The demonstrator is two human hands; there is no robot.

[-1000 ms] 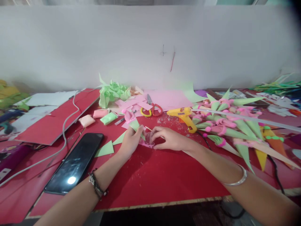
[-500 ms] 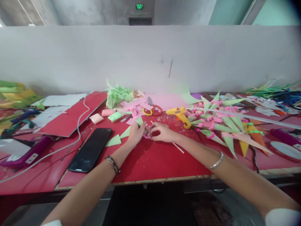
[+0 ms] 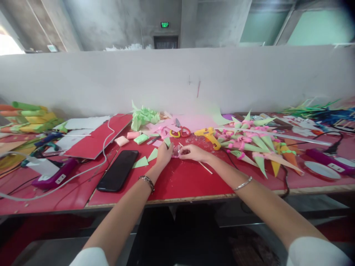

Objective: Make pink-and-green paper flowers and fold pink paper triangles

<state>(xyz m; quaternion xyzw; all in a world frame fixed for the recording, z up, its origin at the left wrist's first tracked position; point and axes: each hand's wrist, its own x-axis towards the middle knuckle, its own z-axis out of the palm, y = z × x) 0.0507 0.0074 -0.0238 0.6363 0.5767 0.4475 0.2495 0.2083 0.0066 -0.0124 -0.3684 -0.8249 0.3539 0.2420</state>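
Observation:
Both my hands meet over a small pink crumpled piece (image 3: 176,150) on the red tabletop (image 3: 177,181). My left hand (image 3: 164,155) pinches it from the left, a green paper triangle (image 3: 166,141) just behind its fingers. My right hand (image 3: 192,152) grips it from the right, fingers curled. A thin wooden stick (image 3: 205,167) lies under my right wrist. I wear a bracelet on each wrist.
A black phone (image 3: 118,170) lies left of my hands, with green triangles (image 3: 140,162) beside it. Scissors (image 3: 179,130), a yellow glue gun (image 3: 206,135) and pink paper (image 3: 191,120) sit behind. Pink-and-green paper cones (image 3: 257,144) pile up at right. A white cable (image 3: 107,140) and purple glue gun (image 3: 54,177) lie left.
The camera has pulled back and tilted up, showing the table's front edge and the room beyond the partition. My hands stay together on the pink piece.

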